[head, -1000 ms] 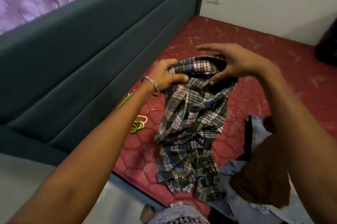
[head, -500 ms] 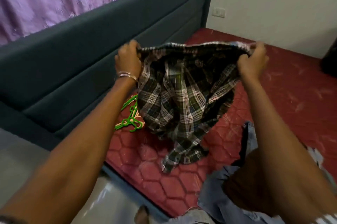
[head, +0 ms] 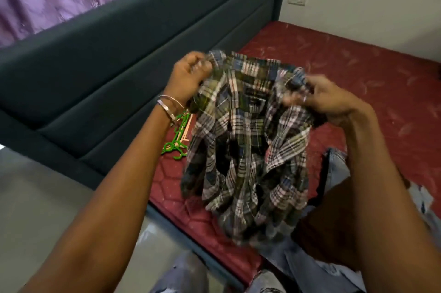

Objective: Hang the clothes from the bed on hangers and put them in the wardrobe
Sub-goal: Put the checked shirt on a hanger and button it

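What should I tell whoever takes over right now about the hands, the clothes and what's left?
Left hand and right hand each grip the top edge of the plaid shirt, held up over the red mattress.
Green hangers lie on the mattress by the headboard, untouched.
Jeans and other clothes lie on the bed at right.
Done: shirt picked up.
Left: hang it, then the rest; wardrobe not in view.

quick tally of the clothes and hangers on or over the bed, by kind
Plaid shirt, gripped by the left hand and right hand: 1
Blue denim garment on the red mattress: 1
Dark brown garment: 1
Bunch of hangers, green and pale, too tangled to count singly: 1
Total: 4
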